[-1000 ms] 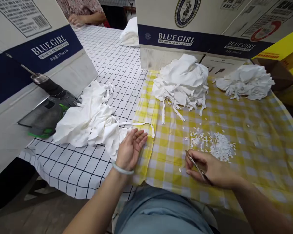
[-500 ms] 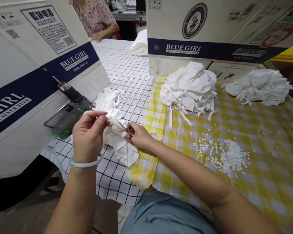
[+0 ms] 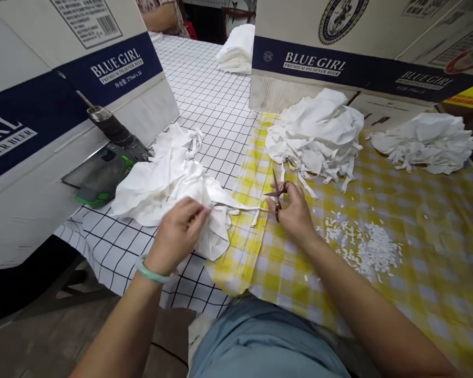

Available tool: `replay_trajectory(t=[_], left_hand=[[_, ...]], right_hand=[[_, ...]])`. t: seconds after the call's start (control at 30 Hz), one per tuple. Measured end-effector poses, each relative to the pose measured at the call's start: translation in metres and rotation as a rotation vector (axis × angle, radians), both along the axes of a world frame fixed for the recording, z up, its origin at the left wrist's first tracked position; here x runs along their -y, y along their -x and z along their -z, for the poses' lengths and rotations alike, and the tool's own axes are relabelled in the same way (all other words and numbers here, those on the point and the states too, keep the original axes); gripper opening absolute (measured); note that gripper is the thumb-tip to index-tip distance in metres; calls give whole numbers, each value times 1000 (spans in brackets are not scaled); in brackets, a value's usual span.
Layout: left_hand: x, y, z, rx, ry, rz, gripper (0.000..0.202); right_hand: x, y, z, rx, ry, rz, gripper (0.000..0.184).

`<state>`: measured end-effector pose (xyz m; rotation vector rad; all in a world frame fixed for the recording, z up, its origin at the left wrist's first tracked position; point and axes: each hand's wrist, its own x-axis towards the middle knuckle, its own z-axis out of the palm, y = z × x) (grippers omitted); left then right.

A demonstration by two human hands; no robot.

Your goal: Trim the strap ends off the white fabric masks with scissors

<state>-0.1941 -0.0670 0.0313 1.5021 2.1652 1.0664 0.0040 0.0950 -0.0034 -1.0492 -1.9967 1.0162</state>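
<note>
My left hand (image 3: 180, 231), with a pale green bangle on the wrist, is closed on a white cloth piece (image 3: 169, 184) from the heap on the black-and-white checked tablecloth. A thin white strap (image 3: 238, 208) stretches from that cloth towards my right hand. My right hand (image 3: 294, 210) is closed on small scissors (image 3: 276, 193), whose blades point up beside the strap's end, over the yellow checked cloth (image 3: 378, 210).
A pile of white cloth pieces (image 3: 317, 131) lies ahead, another (image 3: 425, 142) at the right, a folded stack (image 3: 236, 50) further back. Small white clippings (image 3: 362, 247) are scattered right of my hand. A cordless drill (image 3: 106, 157) lies left. Blue Girl cartons (image 3: 339, 47) stand around.
My right hand has drawn away to the right with the scissors, pulling a strap out straight. My left hand has come down onto the cloth heap.
</note>
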Motion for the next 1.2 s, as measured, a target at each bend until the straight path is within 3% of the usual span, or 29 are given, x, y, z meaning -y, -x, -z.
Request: replay_trajectory(t=[0.07, 0.13, 0.2, 0.23, 0.3, 0.37, 0.4, 0.5, 0.6, 0.7, 0.77, 0.9, 0.97, 1.07, 1.2], left_hand=[[-13, -11, -34, 275, -241, -47, 17], [-27, -27, -72, 654, -412, -3, 18], [-36, -43, -97, 907, -441, 83, 23], [-38, -49, -102, 998, -405, 159, 26], [-37, -59, -93, 1145, -251, 356, 29], [-28, -67, -63, 1247, -67, 489, 27], [-22, -71, -44, 1271, 4, 484, 26], [4, -87, 12, 1218, 93, 272, 27], [29, -97, 41, 1168, 159, 57, 30], [38, -96, 44, 1188, 209, -80, 29], [34, -92, 42, 1065, 241, -138, 33], [5, -85, 44, 298, 291, -94, 30], [-12, -85, 47, 23, 279, -47, 25], [-29, -87, 44, -22, 185, 12, 22], [-22, -90, 11, 26, 76, 128, 23]], right_hand=[[14, 12, -15, -105, 75, -144, 27], [20, 22, -35, -251, 182, -274, 33], [17, 23, -52, -375, 221, -303, 34], [13, 19, -57, -428, 222, -285, 34], [3, 2, -57, -495, 214, -228, 34], [-3, -24, -45, -474, 216, -166, 36], [-3, -37, -34, -429, 231, -145, 36], [12, -73, 1, -240, 297, -133, 34], [31, -89, 25, -117, 327, -141, 29], [40, -84, 27, -45, 277, -161, 23], [41, -71, 21, -6, 218, -214, 22], [43, -39, 12, 11, 154, -300, 20], [43, -29, 10, -10, 164, -284, 21], [37, -24, 4, -61, 164, -255, 21], [22, -17, -11, -124, 90, -404, 23]])
